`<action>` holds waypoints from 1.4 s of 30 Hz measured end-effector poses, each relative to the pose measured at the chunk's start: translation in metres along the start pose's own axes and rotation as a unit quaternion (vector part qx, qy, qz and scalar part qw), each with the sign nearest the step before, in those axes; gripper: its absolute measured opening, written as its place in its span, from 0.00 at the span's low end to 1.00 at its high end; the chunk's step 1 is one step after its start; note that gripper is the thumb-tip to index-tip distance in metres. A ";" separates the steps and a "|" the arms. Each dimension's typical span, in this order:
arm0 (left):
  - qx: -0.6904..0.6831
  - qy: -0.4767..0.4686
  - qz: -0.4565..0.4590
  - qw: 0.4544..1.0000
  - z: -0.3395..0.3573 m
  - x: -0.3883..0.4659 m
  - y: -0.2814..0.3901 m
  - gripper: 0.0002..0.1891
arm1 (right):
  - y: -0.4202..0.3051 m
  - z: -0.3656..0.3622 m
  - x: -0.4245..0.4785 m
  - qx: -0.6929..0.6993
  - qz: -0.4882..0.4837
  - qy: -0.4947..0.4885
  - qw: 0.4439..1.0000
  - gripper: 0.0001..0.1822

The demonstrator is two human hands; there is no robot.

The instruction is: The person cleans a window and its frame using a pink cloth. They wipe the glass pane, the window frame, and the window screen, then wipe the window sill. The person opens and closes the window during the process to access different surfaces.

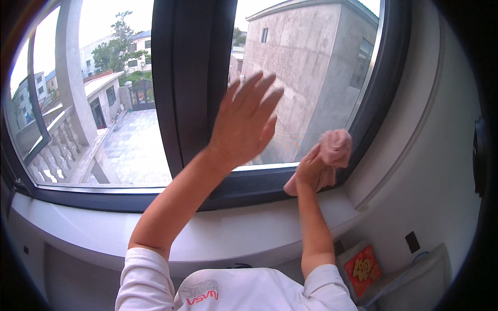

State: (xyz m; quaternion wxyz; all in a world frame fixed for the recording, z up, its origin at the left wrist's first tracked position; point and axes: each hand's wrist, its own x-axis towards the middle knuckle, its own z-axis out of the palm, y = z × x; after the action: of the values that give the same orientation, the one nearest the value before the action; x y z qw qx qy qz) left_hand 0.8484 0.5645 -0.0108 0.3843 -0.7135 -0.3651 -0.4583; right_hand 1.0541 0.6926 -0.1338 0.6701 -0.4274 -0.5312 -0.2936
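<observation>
My right hand [310, 169] grips a bunched pink cloth [336, 149] at the lower right corner of the dark window frame [256, 184]. Part of the cloth bulges above my fingers, and another part hangs below my palm. My left hand [245, 122] is raised in front of the window screen [288, 70], fingers apart and holding nothing. It is slightly blurred, and whether it touches the screen I cannot tell. A thick dark mullion [186, 77] stands to the left of this hand.
A white windowsill [233, 233] runs below the frame. At lower right are a red decoration with a gold character [362, 270], a dark wall plate [412, 241] and a plastic-covered item [420, 280]. Through the left pane show a paved courtyard [136, 144] and a balustrade [58, 144].
</observation>
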 end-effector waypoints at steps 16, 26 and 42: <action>-0.194 -0.008 -0.221 0.956 -0.017 -0.137 0.051 0.35 | -0.157 -0.031 -0.067 0.200 -0.103 -0.219 0.949 0.23; -0.613 0.205 -0.455 0.612 -0.076 -0.194 0.042 0.36 | -0.234 -0.081 -0.076 0.484 -0.074 -0.430 0.758 0.16; -0.710 0.265 -0.522 0.391 -0.138 -0.243 0.017 0.23 | -0.259 -0.070 0.258 0.184 -0.345 0.042 0.919 0.19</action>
State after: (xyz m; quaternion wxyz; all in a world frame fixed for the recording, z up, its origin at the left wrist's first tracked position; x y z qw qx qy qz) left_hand 0.7355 0.3943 -0.2017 -0.4991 -0.2394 -0.0877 -0.8282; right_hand 0.9349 0.5270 0.1770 0.6155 -0.0739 -0.6619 -0.4215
